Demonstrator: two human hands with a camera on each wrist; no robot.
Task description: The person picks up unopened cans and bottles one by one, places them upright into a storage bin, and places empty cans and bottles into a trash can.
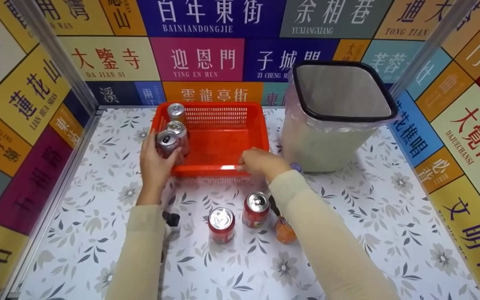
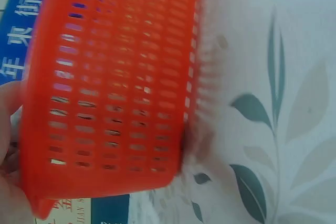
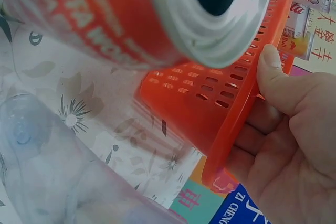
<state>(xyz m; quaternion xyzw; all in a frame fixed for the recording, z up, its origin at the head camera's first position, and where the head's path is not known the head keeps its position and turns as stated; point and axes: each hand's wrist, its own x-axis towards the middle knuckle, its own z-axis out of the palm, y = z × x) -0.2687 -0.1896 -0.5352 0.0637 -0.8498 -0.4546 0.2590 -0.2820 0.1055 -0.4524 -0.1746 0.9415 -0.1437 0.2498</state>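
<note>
My left hand [image 1: 158, 160] grips a drink can [image 1: 168, 141] in the near left corner of the red plastic basket [image 1: 261, 125]. The fingers are on the can's left side and the thumb on its right. Behind it, a second can [image 1: 178, 128] and a third [image 1: 176, 111] stand in a row along the basket's left wall. My right hand [image 1: 261, 161] pinches the basket's near rim at the right corner. In the right wrist view, that thumb [image 3: 271, 61] lies over the rim, with the other fingers curled beneath.
Two red cans [image 1: 221, 225] [image 1: 256, 209] stand in front of the basket. An orange item [image 1: 286, 230] is partly behind my right sleeve. A clear plastic bottle [image 3: 68, 166] lies near. A lined bin [image 1: 323, 143] stands right of the basket. A dark object [image 1: 172, 218] is beside my left sleeve.
</note>
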